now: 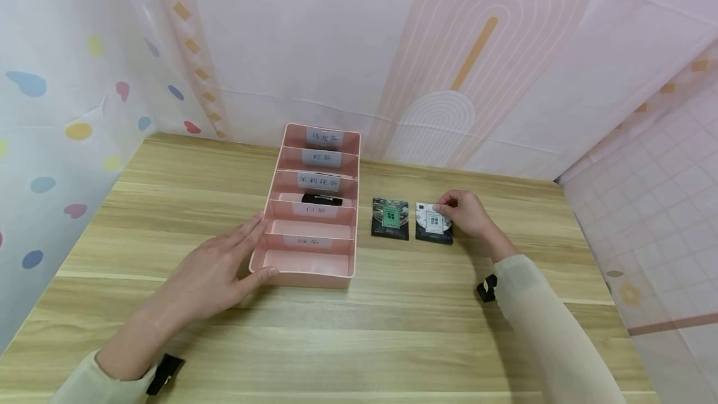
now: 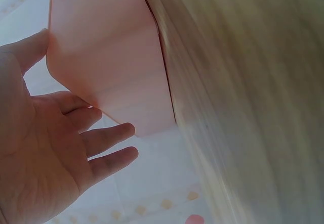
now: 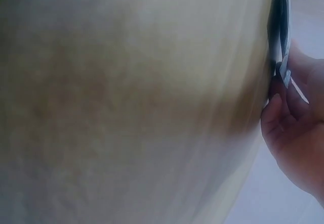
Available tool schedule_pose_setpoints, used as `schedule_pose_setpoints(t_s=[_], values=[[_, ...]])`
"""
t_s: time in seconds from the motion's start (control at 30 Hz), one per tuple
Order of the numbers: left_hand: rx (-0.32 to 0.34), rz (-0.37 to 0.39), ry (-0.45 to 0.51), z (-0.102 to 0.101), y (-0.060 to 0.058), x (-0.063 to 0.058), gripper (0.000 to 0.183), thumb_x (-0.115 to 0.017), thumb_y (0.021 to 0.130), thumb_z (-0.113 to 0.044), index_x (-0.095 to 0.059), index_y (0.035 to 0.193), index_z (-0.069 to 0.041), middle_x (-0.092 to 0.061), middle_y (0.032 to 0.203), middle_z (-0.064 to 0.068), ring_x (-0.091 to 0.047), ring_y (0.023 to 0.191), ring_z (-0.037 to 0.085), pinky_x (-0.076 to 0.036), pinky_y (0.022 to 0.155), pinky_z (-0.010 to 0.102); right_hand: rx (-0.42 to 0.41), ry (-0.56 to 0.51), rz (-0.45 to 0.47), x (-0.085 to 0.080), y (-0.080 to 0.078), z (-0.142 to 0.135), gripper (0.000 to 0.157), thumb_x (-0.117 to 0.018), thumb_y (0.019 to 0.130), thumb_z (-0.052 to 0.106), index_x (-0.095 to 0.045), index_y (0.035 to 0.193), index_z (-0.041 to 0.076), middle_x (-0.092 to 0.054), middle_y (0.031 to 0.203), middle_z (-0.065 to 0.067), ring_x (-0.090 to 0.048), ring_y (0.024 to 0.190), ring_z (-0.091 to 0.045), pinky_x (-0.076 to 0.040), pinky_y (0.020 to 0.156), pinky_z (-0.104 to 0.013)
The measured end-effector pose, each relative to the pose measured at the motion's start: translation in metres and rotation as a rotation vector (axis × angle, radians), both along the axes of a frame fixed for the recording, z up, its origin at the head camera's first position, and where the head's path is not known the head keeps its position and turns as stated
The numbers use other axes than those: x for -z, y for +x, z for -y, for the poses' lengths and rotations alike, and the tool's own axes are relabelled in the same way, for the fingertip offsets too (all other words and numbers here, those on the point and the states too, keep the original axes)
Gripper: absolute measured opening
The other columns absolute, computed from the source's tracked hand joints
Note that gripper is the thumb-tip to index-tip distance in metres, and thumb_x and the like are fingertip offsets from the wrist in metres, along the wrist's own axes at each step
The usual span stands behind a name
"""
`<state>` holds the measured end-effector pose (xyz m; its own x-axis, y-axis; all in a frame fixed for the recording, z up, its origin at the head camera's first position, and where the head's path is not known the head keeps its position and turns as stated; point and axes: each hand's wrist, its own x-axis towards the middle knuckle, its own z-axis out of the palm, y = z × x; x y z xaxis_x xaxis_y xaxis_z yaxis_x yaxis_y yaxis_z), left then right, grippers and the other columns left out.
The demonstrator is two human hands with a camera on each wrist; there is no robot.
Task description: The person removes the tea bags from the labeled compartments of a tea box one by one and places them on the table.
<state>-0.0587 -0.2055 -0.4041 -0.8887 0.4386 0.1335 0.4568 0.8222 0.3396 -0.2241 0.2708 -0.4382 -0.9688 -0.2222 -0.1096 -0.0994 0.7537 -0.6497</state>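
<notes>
A pink divided box (image 1: 305,280) with paper labels on its compartments stands on the table. My left hand (image 1: 215,270) rests against its near left corner, thumb on the front rim and fingers along the left side. In the left wrist view these fingers (image 2: 109,138) are fairly straight beside the box's outer wall (image 2: 111,57). To the right of the box, my right hand (image 1: 471,216) pinches the upper right edge of a white-and-black tea sachet (image 1: 434,232). In the right wrist view the sachet (image 3: 285,32) appears edge-on between thumb and fingers. A green-and-black tea sachet (image 1: 391,222) lies just left of it.
A dark sachet-like item (image 1: 322,200) sits in the box's middle compartment. The wooden table (image 1: 359,341) meets a patterned cloth backdrop (image 1: 314,36) behind the box. Black straps with small devices (image 1: 487,288) are on both wrists.
</notes>
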Motion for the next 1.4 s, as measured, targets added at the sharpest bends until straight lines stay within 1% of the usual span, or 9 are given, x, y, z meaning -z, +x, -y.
schedule_pose_setpoints(t_s=[0.23,0.53,0.67,0.83,0.97,1.07,1.23,1.4], values=[[0.003,-0.012,-0.004,0.001,0.000,0.000,0.081,-0.065,0.102,-0.048,-0.039,0.159,0.003,-0.034,0.167,0.019,-0.050,0.141,0.045,-0.046,0.108,0.063,-0.015,0.010,-0.012,0.001,0.000,-0.001,0.014,-0.071,0.102,0.014,-0.075,0.100,0.001,-0.071,0.091,-0.009,-0.060,0.080,-0.021,-0.051,0.069,-0.030],[0.000,-0.015,-0.003,0.001,0.000,0.002,0.080,-0.066,0.101,-0.047,-0.039,0.159,0.002,-0.034,0.167,0.018,-0.050,0.141,0.044,-0.046,0.108,0.063,0.014,0.005,0.006,-0.004,0.002,-0.002,0.017,-0.068,0.104,0.017,-0.073,0.106,0.000,-0.070,0.098,-0.012,-0.059,0.086,-0.024,-0.051,0.072,-0.033],[-0.001,-0.011,-0.003,0.000,-0.001,0.001,0.080,-0.066,0.101,-0.046,-0.039,0.159,0.002,-0.034,0.167,0.018,-0.049,0.141,0.044,-0.046,0.109,0.063,0.030,-0.004,0.003,-0.010,0.004,-0.002,0.016,-0.068,0.104,0.015,-0.073,0.107,0.000,-0.069,0.097,-0.013,-0.058,0.084,-0.024,-0.051,0.067,-0.031],[-0.001,-0.013,-0.002,0.000,-0.001,0.001,0.080,-0.067,0.101,-0.046,-0.040,0.159,0.003,-0.035,0.167,0.018,-0.049,0.141,0.044,-0.046,0.109,0.063,0.007,0.016,-0.050,-0.020,0.008,-0.001,0.016,-0.069,0.103,0.014,-0.073,0.106,-0.001,-0.071,0.097,-0.014,-0.061,0.085,-0.026,-0.052,0.068,-0.033],[-0.001,-0.011,0.000,0.000,-0.001,0.001,0.080,-0.067,0.101,-0.046,-0.040,0.159,0.003,-0.035,0.167,0.018,-0.049,0.142,0.044,-0.046,0.109,0.063,-0.016,0.007,-0.102,-0.028,0.010,0.001,0.018,-0.071,0.102,0.012,-0.072,0.109,-0.004,-0.072,0.102,-0.017,-0.063,0.092,-0.030,-0.054,0.074,-0.036],[0.000,-0.010,-0.003,0.000,-0.001,0.000,0.080,-0.067,0.101,-0.045,-0.039,0.159,0.002,-0.034,0.167,0.018,-0.048,0.142,0.044,-0.045,0.109,0.063,-0.017,-0.008,-0.127,-0.034,0.012,0.001,0.021,-0.071,0.102,0.013,-0.071,0.114,-0.005,-0.072,0.107,-0.019,-0.064,0.097,-0.032,-0.054,0.076,-0.037],[0.002,-0.004,-0.003,0.001,0.000,-0.001,0.081,-0.067,0.101,-0.046,-0.039,0.159,0.002,-0.034,0.167,0.019,-0.048,0.142,0.044,-0.045,0.109,0.063,-0.012,-0.024,-0.155,-0.044,0.016,0.003,0.027,-0.070,0.103,0.017,-0.071,0.119,-0.005,-0.071,0.111,-0.018,-0.063,0.100,-0.031,-0.052,0.076,-0.040],[0.005,0.001,-0.008,0.001,0.000,-0.002,0.083,-0.067,0.100,-0.049,-0.039,0.160,0.001,-0.034,0.167,0.020,-0.048,0.142,0.045,-0.045,0.109,0.064,-0.027,-0.042,-0.195,-0.052,0.020,0.007,0.027,-0.071,0.102,0.014,-0.071,0.119,-0.006,-0.071,0.110,-0.017,-0.063,0.100,-0.031,-0.052,0.075,-0.040]])
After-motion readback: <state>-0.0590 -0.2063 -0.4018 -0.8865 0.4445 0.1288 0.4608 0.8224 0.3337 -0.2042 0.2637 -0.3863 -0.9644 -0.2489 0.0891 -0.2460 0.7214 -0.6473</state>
